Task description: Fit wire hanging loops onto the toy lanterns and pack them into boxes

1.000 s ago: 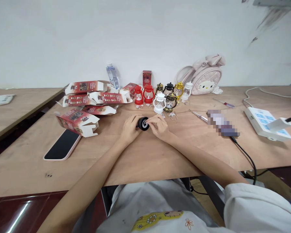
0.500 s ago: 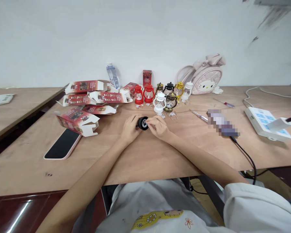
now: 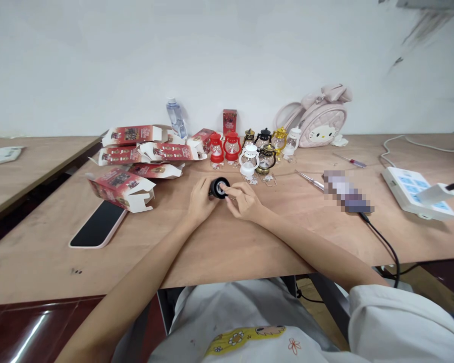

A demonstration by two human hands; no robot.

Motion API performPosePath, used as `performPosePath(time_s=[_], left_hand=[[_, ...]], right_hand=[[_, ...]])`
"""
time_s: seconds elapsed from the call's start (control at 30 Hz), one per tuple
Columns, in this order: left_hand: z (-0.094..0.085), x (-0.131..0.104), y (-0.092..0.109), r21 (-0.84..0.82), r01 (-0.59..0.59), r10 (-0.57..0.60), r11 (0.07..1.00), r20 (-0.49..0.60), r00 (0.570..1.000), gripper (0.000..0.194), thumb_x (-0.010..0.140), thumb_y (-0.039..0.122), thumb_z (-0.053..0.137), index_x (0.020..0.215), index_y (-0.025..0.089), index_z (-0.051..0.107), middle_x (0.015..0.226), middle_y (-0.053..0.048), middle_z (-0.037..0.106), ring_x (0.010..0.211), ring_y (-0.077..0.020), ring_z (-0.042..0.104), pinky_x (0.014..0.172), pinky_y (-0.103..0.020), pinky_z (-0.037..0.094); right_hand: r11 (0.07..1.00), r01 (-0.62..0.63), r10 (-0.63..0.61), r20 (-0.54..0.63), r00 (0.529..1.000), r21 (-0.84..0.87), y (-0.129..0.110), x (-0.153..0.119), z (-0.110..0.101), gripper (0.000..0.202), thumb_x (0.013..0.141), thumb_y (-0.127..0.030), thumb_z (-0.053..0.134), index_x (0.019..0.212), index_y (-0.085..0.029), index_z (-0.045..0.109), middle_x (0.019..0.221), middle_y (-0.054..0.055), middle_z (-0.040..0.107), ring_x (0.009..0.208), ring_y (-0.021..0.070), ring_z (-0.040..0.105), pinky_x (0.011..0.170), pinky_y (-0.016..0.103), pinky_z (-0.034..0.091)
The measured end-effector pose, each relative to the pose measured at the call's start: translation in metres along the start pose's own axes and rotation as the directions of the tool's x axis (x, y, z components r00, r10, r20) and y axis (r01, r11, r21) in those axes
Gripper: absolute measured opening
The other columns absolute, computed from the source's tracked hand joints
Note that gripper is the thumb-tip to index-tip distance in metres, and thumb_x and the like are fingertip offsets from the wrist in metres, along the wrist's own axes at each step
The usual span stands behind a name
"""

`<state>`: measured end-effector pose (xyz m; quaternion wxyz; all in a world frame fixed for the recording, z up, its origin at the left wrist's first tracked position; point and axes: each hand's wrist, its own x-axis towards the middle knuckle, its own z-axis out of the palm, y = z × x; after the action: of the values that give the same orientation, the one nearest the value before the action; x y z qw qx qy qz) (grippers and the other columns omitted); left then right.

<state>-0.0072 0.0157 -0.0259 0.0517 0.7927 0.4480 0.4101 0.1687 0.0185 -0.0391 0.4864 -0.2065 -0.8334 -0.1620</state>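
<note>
My left hand (image 3: 201,201) is closed around a small black lantern (image 3: 213,193), tipped so that its round underside faces me. The recess in that underside has a pale centre, and the rest of the lantern is mostly hidden behind my fingers. On the right, my right hand (image 3: 245,200) reaches an index fingertip into the recess. Its thumb sits lower, apart from the index finger, near the rim. Behind my hands stand red lanterns (image 3: 232,147), a white lantern (image 3: 249,160) and a bronze-black lantern (image 3: 266,160). Small loose metal parts (image 3: 268,179) lie in front of them.
Opened red boxes (image 3: 123,186) are heaped at the left beside a phone (image 3: 98,225). A water bottle (image 3: 176,118) and a pink bag (image 3: 323,126) stand at the back. Tweezers (image 3: 309,180), a screwdriver (image 3: 357,163) and a power strip (image 3: 416,194) lie to the right.
The lantern has tilted so its underside faces further up. My right hand has gone from pinched fingertips at the underside to one index finger pressed into it.
</note>
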Motion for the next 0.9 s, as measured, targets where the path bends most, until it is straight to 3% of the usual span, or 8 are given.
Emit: performPosePath(time_s=[0.1,0.23,0.33,0.47,0.6,0.9], left_hand=[[-0.002,0.002,0.000,-0.016,0.001,-0.002,1.000,-0.040,0.999,0.033,0.076,0.019,0.060,0.109,0.018,0.054,0.108,-0.008,0.061,0.101,-0.0227,0.058,0.088,-0.036,0.047],[-0.004,0.005,0.000,-0.029,-0.002,0.000,1.000,-0.085,0.996,0.031,0.078,0.021,0.060,0.107,0.019,0.054,0.109,-0.007,0.062,0.103,-0.0217,0.058,0.089,-0.035,0.047],[-0.005,0.005,-0.003,-0.028,0.009,-0.011,1.000,-0.100,0.995,0.030,0.077,0.021,0.062,0.106,0.018,0.053,0.107,-0.006,0.062,0.101,-0.0212,0.059,0.087,-0.033,0.048],[-0.002,0.005,-0.011,0.022,0.033,-0.030,0.999,-0.130,0.991,0.034,0.077,0.029,0.066,0.105,0.018,0.052,0.103,-0.007,0.062,0.097,-0.0225,0.059,0.084,-0.035,0.048],[0.000,0.005,-0.015,0.127,0.043,-0.017,0.991,-0.200,0.980,0.041,0.074,0.040,0.071,0.103,0.018,0.051,0.101,-0.009,0.061,0.097,-0.0256,0.056,0.085,-0.039,0.046],[-0.004,0.004,-0.011,0.107,0.016,0.002,0.994,-0.165,0.986,0.035,0.078,0.035,0.066,0.104,0.018,0.051,0.105,-0.009,0.058,0.100,-0.0252,0.053,0.088,-0.040,0.045]], right_hand=[[0.995,-0.067,0.067,0.004,0.998,0.074,-0.001,0.002,-0.002,0.036,0.088,-0.015,0.047,0.123,-0.016,0.044,0.105,0.012,0.065,0.093,0.0219,0.058,0.080,0.037,0.048],[0.975,-0.205,0.204,0.024,0.979,0.087,0.009,0.000,-0.004,0.027,0.086,-0.014,0.045,0.113,-0.019,0.047,0.120,0.013,0.062,0.106,0.0235,0.055,0.089,0.041,0.043],[0.961,-0.277,0.269,0.196,0.943,0.017,0.023,-0.005,-0.007,0.023,0.079,-0.008,0.048,0.099,-0.018,0.053,0.103,0.010,0.067,0.097,0.0243,0.056,0.086,0.040,0.041],[0.965,-0.257,0.246,0.506,0.827,-0.048,0.036,-0.007,-0.010,0.021,0.076,-0.007,0.052,0.093,-0.017,0.058,0.093,0.009,0.067,0.094,0.0244,0.056,0.084,0.038,0.039],[0.970,-0.220,0.234,0.615,0.753,-0.100,0.037,-0.003,-0.012,0.021,0.080,-0.007,0.050,0.098,-0.016,0.058,0.088,0.008,0.067,0.086,0.0216,0.058,0.080,0.032,0.039],[0.983,-0.119,0.180,0.653,0.735,-0.138,0.040,-0.005,-0.008,0.018,0.089,-0.009,0.042,0.095,-0.016,0.059,0.079,0.008,0.066,0.078,0.0189,0.058,0.064,0.026,0.037]])
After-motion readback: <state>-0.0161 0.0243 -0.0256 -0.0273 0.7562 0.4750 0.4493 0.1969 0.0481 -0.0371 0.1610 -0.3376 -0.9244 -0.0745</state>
